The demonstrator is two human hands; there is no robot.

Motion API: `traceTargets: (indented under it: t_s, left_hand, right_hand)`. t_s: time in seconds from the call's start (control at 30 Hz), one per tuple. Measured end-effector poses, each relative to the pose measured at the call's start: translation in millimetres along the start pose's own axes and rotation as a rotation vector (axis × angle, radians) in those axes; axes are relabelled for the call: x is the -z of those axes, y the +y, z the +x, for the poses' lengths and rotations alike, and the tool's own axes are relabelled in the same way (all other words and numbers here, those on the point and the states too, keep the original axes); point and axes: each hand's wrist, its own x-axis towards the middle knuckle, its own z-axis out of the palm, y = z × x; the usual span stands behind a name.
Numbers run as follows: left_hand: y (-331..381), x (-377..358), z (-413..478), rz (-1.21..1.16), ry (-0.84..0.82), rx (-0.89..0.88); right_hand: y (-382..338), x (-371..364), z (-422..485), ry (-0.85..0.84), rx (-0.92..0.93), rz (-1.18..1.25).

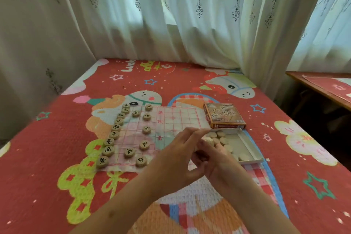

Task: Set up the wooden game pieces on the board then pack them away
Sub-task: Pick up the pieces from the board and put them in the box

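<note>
Hands meet at the right edge of the board (171,119): the right hand (218,159) curls round a pale wooden piece (208,141), and the left hand (176,154) lies against it, forefinger stretched, its grip untellable through blur. Right of the board, the open tray (252,150) holds loose pieces (224,140). Lettered pieces (144,145) occupy the board's left half, and the lid (224,115) lies off its far right corner.
</note>
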Motion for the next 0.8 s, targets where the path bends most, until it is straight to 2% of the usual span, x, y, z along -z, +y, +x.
traceTargets:
  t_s: [0.17, 0.37, 0.43, 0.5, 0.57, 0.67, 0.73, 0.8]
  left_hand:
    - [9, -34, 33, -0.085, 0.141, 0.079]
    - [18, -55, 76, -0.193, 0.091, 0.067]
    - [16, -61, 87, -0.204, 0.073, 0.09]
    - [11, -66, 97, -0.215, 0.055, 0.129]
    - [3, -70, 106, -0.19, -0.006, 0.133]
    - [-2, -77, 119, -0.138, -0.169, 0.12]
    - [-1, -83, 127, -0.065, -0.274, 0.088]
    - [-2, -87, 135, 0.025, -0.37, 0.077]
  right_hand:
    - [-12, 13, -11, 0.058, 0.035, 0.034]
    - [-46, 30, -17, 0.138, 0.083, -0.012]
    - [-58, 41, -16, 0.123, 0.036, -0.048]
    - [-72, 54, -14, 0.183, -0.028, -0.13]
    - [-83, 73, -8, 0.393, 0.015, -0.448]
    - [-93, 110, 5, 0.726, 0.342, -1.268]
    - [-91, 129, 9, 0.793, 0.364, -1.611]
    - [-83, 141, 18, 0.737, 0.297, -1.698]
